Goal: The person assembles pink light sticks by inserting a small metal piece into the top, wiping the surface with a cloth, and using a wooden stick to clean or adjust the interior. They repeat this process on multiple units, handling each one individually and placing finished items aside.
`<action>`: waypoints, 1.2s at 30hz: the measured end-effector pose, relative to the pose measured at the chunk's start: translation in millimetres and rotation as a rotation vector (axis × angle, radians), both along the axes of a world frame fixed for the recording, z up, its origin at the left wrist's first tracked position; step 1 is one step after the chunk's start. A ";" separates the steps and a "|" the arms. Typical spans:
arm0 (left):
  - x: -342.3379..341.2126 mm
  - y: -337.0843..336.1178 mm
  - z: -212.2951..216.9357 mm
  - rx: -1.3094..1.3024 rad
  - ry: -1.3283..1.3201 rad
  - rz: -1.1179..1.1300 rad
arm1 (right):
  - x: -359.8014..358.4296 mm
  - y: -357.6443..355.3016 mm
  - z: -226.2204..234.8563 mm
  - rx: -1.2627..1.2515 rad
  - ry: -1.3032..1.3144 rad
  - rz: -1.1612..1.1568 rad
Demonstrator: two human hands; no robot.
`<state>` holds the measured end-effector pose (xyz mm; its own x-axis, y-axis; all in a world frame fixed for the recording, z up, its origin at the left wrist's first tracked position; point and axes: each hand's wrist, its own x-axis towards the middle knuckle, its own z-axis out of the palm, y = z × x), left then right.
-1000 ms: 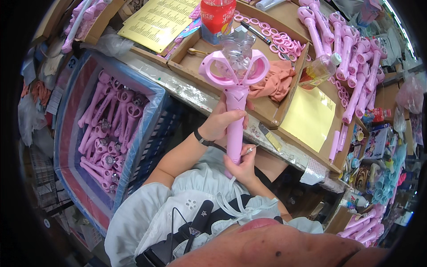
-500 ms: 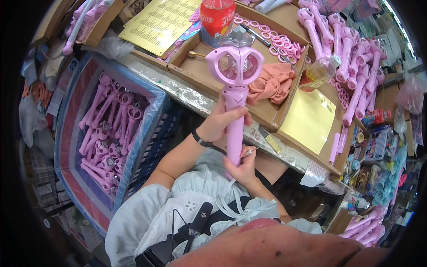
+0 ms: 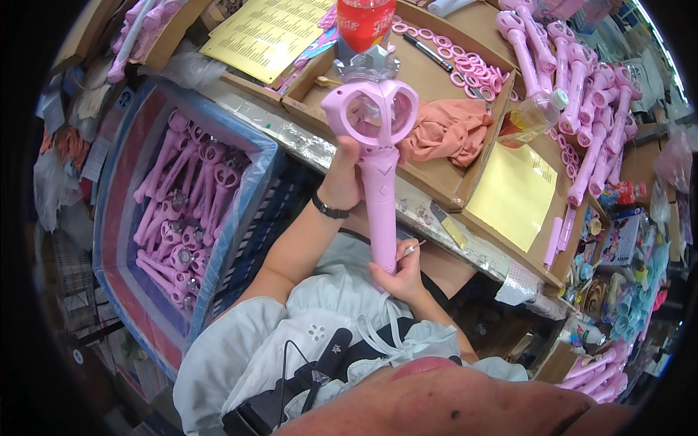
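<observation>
A pink toy wand [image 3: 379, 200] stands upright before me, with a clear-windowed round head and a silver crown [image 3: 368, 64] on top. My left hand [image 3: 343, 176] is closed on it from behind, just under the head; most of its fingers are hidden. Lower down, my right hand [image 3: 401, 276] grips the base of the handle. A thin pale stick with a light tip [image 3: 412, 248] also pokes out between the right hand's fingers; its kind is not clear. Behind the wand's head lies a crumpled orange cloth [image 3: 452, 131] in a cardboard tray [image 3: 429, 180].
To the left, a lined blue basket [image 3: 273, 168] holds many pink wands. Pink rings [image 3: 476, 73], a black marker [image 3: 427, 52] and a red-labelled bottle [image 3: 366, 23] are at the back. A bottle of yellowish liquid [image 3: 534, 116], yellow paper [image 3: 512, 195] and piled wand parts [image 3: 582, 87] lie rightward.
The wand has turned about its length and its head has shifted slightly left and down. My left hand has slid further behind it, and the right hand stays at the base.
</observation>
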<state>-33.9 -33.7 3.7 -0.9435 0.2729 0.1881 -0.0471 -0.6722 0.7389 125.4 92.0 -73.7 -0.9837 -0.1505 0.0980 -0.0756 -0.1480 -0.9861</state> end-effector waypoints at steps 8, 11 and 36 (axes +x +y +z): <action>11.9 7.7 0.7 -0.052 -0.060 -0.103 | -9.5 1.2 3.5 0.141 0.007 -0.122; 23.6 7.1 -2.7 -0.134 -0.159 -0.183 | -13.3 1.5 5.0 0.202 0.032 -0.151; -20.4 -24.7 8.8 -0.242 0.178 0.460 | -16.0 7.5 49.0 0.444 -0.115 -0.167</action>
